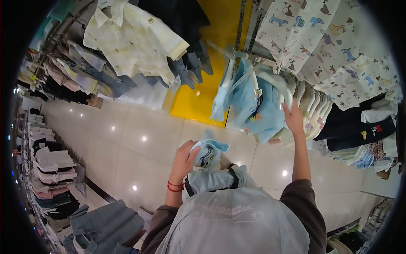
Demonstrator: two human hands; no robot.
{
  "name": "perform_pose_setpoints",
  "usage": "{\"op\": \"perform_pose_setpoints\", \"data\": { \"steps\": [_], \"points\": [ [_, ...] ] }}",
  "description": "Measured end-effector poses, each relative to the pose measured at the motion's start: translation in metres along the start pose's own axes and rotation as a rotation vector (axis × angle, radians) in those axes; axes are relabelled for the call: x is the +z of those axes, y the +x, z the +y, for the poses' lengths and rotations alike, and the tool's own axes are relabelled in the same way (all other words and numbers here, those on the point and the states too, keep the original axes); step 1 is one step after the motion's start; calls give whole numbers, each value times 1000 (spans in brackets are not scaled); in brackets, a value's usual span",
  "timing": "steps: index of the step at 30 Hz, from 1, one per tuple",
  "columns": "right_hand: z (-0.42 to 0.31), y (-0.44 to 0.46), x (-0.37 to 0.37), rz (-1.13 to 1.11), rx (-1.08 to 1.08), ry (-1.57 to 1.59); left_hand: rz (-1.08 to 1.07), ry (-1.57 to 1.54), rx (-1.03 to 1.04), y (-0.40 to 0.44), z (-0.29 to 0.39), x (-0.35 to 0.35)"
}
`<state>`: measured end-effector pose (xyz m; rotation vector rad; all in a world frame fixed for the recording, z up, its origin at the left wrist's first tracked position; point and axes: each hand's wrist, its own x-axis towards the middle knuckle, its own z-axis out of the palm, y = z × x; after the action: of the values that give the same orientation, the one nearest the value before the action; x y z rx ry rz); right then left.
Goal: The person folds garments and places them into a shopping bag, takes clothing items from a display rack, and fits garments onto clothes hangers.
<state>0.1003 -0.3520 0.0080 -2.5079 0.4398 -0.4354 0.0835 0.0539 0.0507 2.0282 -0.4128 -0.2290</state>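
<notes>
One folded light-blue cloth garment with a dark print [209, 154] in the left hand [184, 158], one curved white plastic hanger [285, 88] at the right hand [294, 116]

The left hand is closed on the edge of the light-blue garment, thumb laid along the cloth, fingers curled behind it. The garment is creased and bunched, held above the glossy beige tile floor [144, 127]. A thin red bracelet [175, 186] circles the left wrist. The right arm reaches up to the rack; its hand is mostly closed, thumb and fingers gripping the hanger's rounded lower end.

Beside that hanger hang soft pale-blue garments [245, 99], limp and wrinkled, one with a small orange motif. To their right, more smooth white hangers [315, 101] stand in a close row. Behind the pale-blue pieces rises a flat, bright-yellow panel [186, 99]. Above the row hangs white fabric printed with small dogs [338, 46]; across from it, a short-sleeved, pale-yellow collared shirt [127, 40].
</notes>
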Motion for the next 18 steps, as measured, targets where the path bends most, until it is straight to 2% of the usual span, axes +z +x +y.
{"op": "perform_pose_setpoints", "data": {
  "steps": [2, 4, 6, 8, 11, 14, 18],
  "points": [
    [-6, -27, -30, -22, 73, -229, 21, -6, 33, 3, 0, -2],
    [5, -57, -49, 120, -94, -258, 32, -16, 52, 6, 0, -3],
    [12, -87, -69, 132, -31, -206, 30, -26, 50, 8, 0, -3],
    [5, -116, -94, 86, 69, -35, 25, 0, 52, 9, 3, -3],
    [12, -151, -120, -201, 235, 188, 8, 22, 70, 10, 12, 1],
    [-29, -154, -111, -257, -34, 278, -55, 66, 73, 9, 25, 4],
    [-51, -141, -92, -303, -140, 269, -148, 99, 103, 4, 51, 4]
  ]
}}
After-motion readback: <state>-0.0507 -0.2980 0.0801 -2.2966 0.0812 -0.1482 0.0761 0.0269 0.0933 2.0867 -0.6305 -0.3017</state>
